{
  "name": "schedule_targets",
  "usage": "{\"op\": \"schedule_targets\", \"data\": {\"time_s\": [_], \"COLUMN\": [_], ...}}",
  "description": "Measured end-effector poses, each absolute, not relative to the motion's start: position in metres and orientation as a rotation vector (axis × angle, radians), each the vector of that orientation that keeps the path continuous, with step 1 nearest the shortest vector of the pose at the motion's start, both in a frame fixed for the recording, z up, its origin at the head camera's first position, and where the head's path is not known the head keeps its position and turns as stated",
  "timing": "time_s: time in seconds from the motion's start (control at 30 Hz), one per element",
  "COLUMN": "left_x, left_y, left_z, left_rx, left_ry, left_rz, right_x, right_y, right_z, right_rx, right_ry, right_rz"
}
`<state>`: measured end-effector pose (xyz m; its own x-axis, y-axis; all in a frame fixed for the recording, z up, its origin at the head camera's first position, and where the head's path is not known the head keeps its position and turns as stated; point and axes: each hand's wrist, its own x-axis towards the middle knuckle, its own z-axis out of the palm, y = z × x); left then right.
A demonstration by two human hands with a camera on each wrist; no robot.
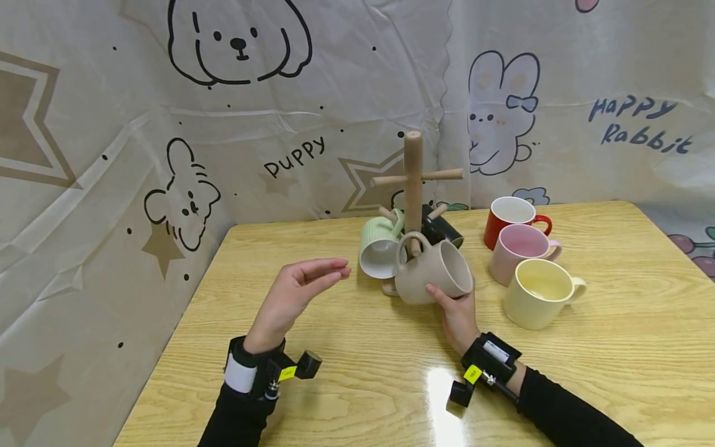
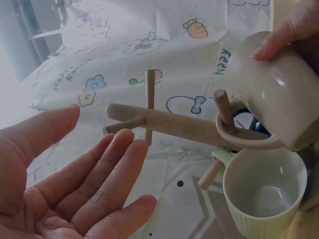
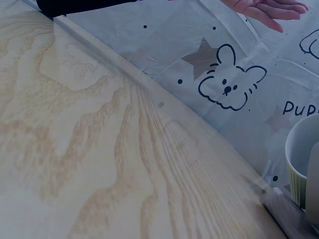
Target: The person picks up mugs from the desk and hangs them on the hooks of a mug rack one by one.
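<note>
L of the grip, well apart, patterned cloth (image 1: 84, 248) w/ a mouse-like drawing, continuing behind everything. Next, L hand (image 1: 296, 292), black strap unit (image 1: 259, 369) on wrist: fingers extended & loosely together, thumb apart, holds nthg. It's level w/ the held mug, apart from it, over the wood-grain table (image 1: 346, 397).

Btwn the hands, just L of & behind the grip: pale green ribbed mug (image 1: 368, 239), tilted, handle on a lower peg, mouth facing out. Then wooden mug tree (image 1: 413, 161), upright, behind the grip, bare upper pegs above it.

Beige mug (image 1: 424, 276) is in the grip: R hand (image 1: 460, 320) holds it, thumb on its side nr the rim, other fingers mostly hidden. Mug's tilted, mouth to the R, handle to the L & around the near peg.

Black mug (image 1: 447, 230) is behind the grip, tilted; can't tell if its handle's on a peg.

R of grip, upright in a staggered row, handles R: yellow mug (image 1: 527, 307) nearest, pink mug (image 1: 505, 257) behind it, red mug (image 1: 496, 230) farthest back.
</note>
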<state>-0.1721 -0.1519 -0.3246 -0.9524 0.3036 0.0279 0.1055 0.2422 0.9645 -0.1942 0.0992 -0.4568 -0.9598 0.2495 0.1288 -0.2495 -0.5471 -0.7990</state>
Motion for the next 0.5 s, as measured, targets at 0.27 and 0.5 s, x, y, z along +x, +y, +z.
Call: {"op": "schedule_targets", "data": {"time_s": [0.27, 0.5], "left_x": [-0.172, -0.1724], "left_y": [-0.1511, -0.1512], "left_z": [-0.3258, -0.3259], "left_rx": [0.4, 0.399], "left_ry": [2.332, 2.332], "left_rz": [1.805, 1.803], "right_x": [-0.1916, -0.1889], "right_y": [0.0996, 0.1046], "right_z": [-0.459, -0.4549], "right_rx": [-0.041, -0.113], "right_ry": [-1.344, -1.435], "right_rz": [2.602, 2.64]}}
